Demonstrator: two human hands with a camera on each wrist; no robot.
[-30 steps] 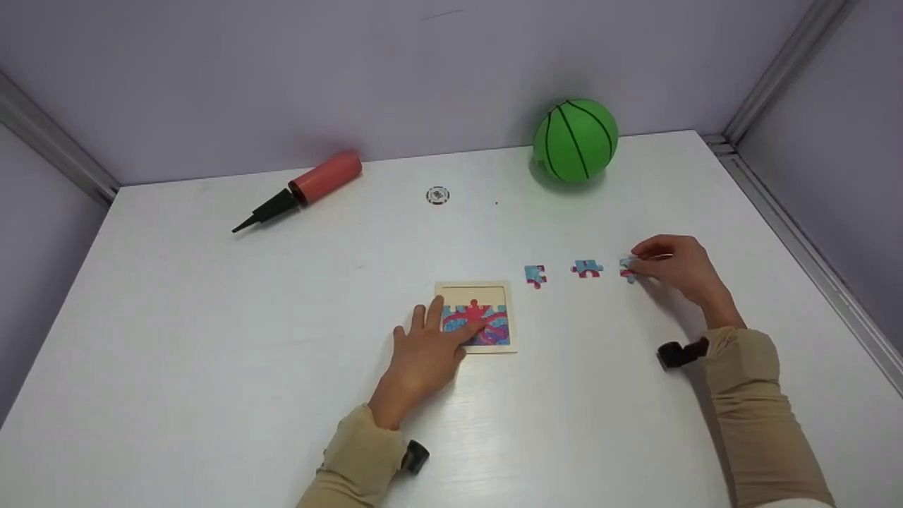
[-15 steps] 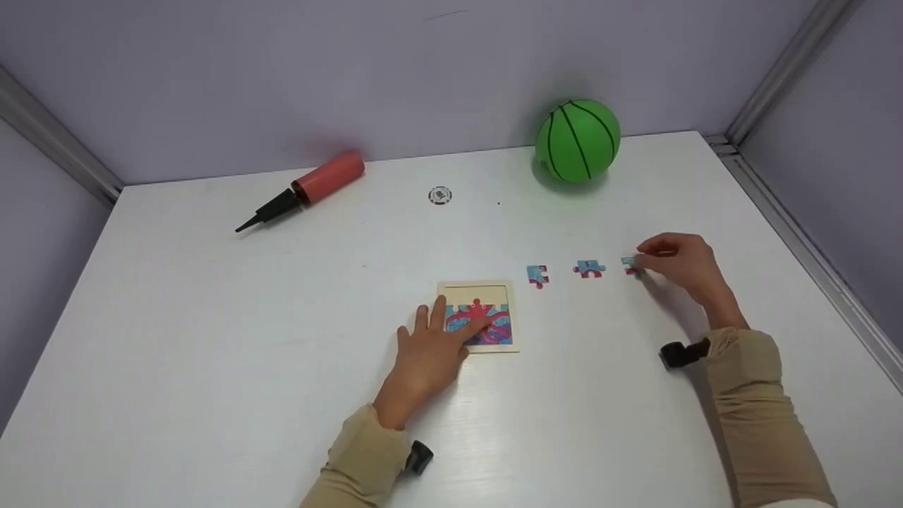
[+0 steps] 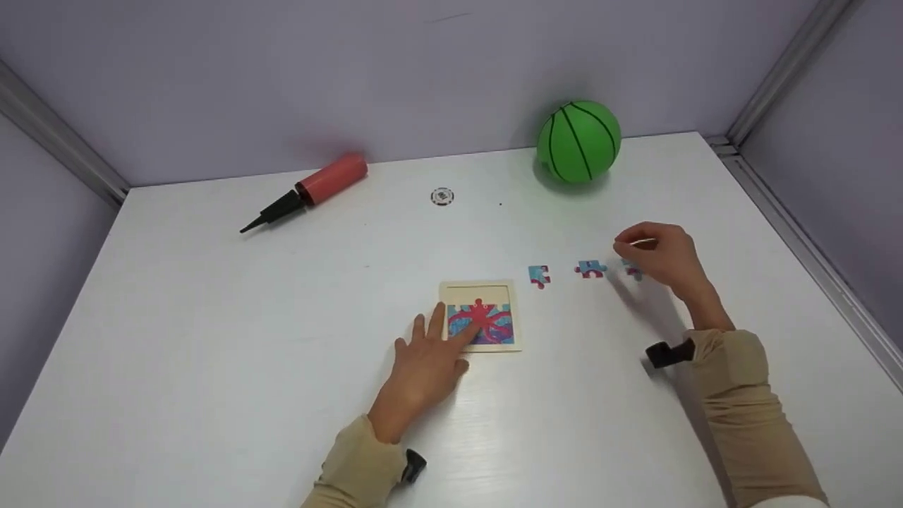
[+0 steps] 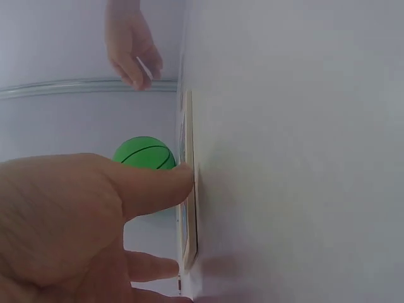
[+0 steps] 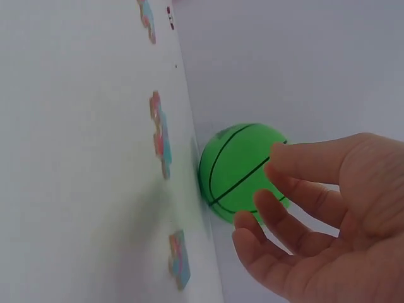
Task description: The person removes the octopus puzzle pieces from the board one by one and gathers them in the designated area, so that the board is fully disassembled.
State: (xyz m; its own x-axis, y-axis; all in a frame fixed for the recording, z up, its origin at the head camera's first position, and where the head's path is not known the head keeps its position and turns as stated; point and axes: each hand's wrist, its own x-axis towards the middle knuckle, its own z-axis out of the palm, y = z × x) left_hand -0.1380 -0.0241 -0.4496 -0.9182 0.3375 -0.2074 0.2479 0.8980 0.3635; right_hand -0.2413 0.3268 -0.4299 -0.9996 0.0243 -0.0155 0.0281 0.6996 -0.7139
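Observation:
My left hand point(image 3: 417, 370) rests on a square wooden puzzle tray point(image 3: 517, 321), fingers spread and the index fingertip on a red octopus picture point(image 3: 480, 310). The tray's upper strip shows bare wood. To the right, three blue-and-pink jigsaw pieces lie in a row: a left piece point(image 3: 538, 275), a middle piece point(image 3: 591, 269) and a right piece point(image 3: 633, 272) partly covered by my right hand point(image 3: 663, 257). That hand hovers above the table with loosely bent fingers. In the right wrist view nothing sits between its thumb point(image 5: 309, 161) and fingers.
A green ball point(image 3: 580, 141) with black lines stands by the back wall. A red hand pump point(image 3: 331, 180) with a black nozzle lies at the back left. Between them is a round chip point(image 3: 442, 196). Walls enclose the white table point(image 3: 211, 317) at the back and sides.
My right hand, which touched the right jigsaw piece, has risen off it and shifted slightly left. The piece stays on the table. My left hand keeps its place on the tray.

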